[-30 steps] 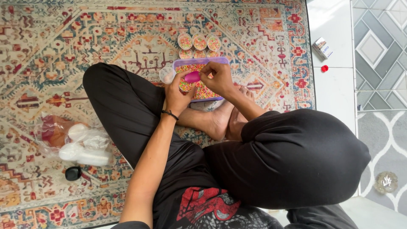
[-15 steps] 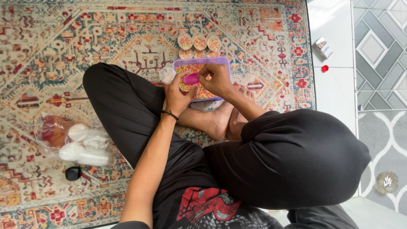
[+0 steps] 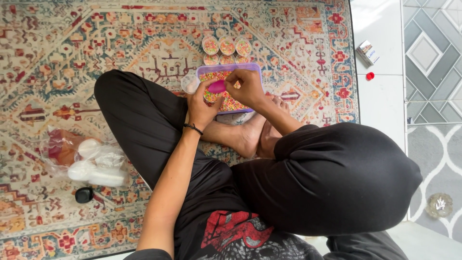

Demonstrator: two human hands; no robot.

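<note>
I sit cross-legged on a patterned carpet. A purple tray (image 3: 257,72) full of small colourful beads lies in front of my feet. My left hand (image 3: 199,105), with a black band on its wrist, holds a small pink piece (image 3: 217,87) over the tray. My right hand (image 3: 248,87) hovers over the tray next to the pink piece, fingertips pinched together. Whatever they pinch is too small to see. A small clear cup (image 3: 188,83) stands at the tray's left end.
Several small round cups (image 3: 226,46) of colourful beads stand just beyond the tray. A clear plastic bag (image 3: 91,159) with white containers and a black cap (image 3: 83,195) lie on the carpet to my left. A small box (image 3: 367,52) and red cap (image 3: 370,75) sit on the tiled floor to my right.
My right fingertips have shifted slightly beside the pink piece. Both hands stay over the purple tray.
</note>
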